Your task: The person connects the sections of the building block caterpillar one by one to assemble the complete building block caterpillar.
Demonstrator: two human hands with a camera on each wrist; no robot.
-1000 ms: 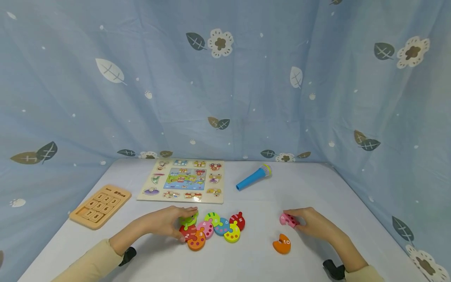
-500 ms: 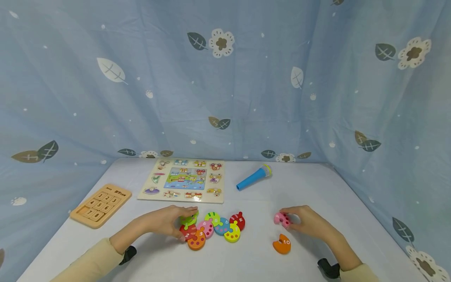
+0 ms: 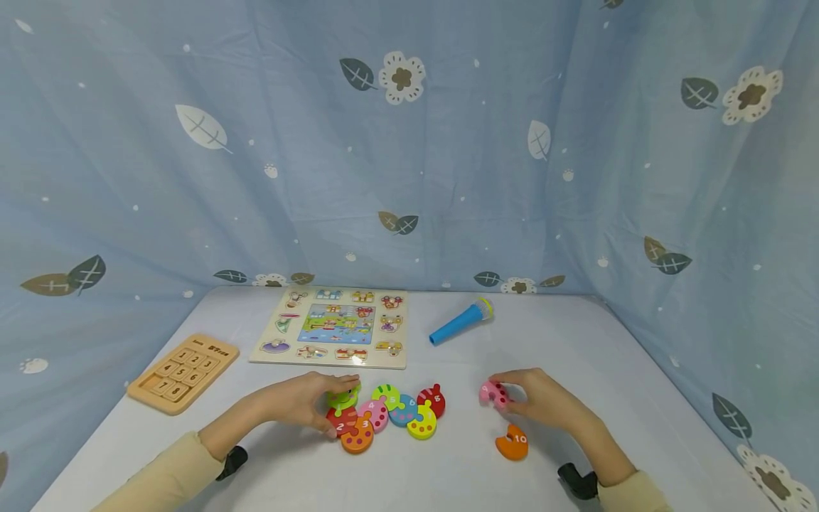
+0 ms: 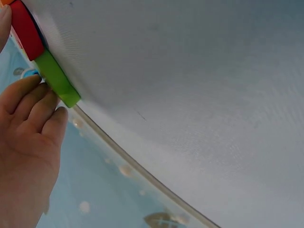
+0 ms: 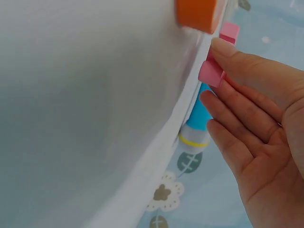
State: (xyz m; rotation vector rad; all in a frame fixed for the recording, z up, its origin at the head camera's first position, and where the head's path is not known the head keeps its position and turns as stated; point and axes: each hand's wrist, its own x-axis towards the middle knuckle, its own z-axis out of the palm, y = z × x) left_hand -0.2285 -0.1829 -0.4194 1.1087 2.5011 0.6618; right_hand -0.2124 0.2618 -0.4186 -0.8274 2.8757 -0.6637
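Note:
A chain of joined coloured number pieces (image 3: pixel 403 412) lies on the white table (image 3: pixel 576 341) near its front. My left hand (image 3: pixel 320 402) rests on the chain's left end, its fingers (image 4: pixel 33 102) lying against the green piece (image 3: pixel 342 398) (image 4: pixel 57 80) beside a red piece (image 4: pixel 26 31). My right hand (image 3: pixel 512 397) pinches a pink piece (image 3: pixel 491 393) (image 5: pixel 212 71) at its fingertips, a short way right of the chain. An orange piece marked 10 (image 3: pixel 512 444) (image 5: pixel 197 14) lies loose just in front of that hand.
A picture peg-puzzle board (image 3: pixel 333 327) lies behind the chain. A wooden number board (image 3: pixel 182 373) sits at the left edge. A blue toy microphone (image 3: pixel 461 322) (image 5: pixel 195 126) lies at the back centre. A blue leaf-print curtain (image 3: pixel 409 142) closes in the table on three sides.
My right hand has carried the pink piece leftwards, towards the chain's right end. The left hand and the orange piece have stayed put.

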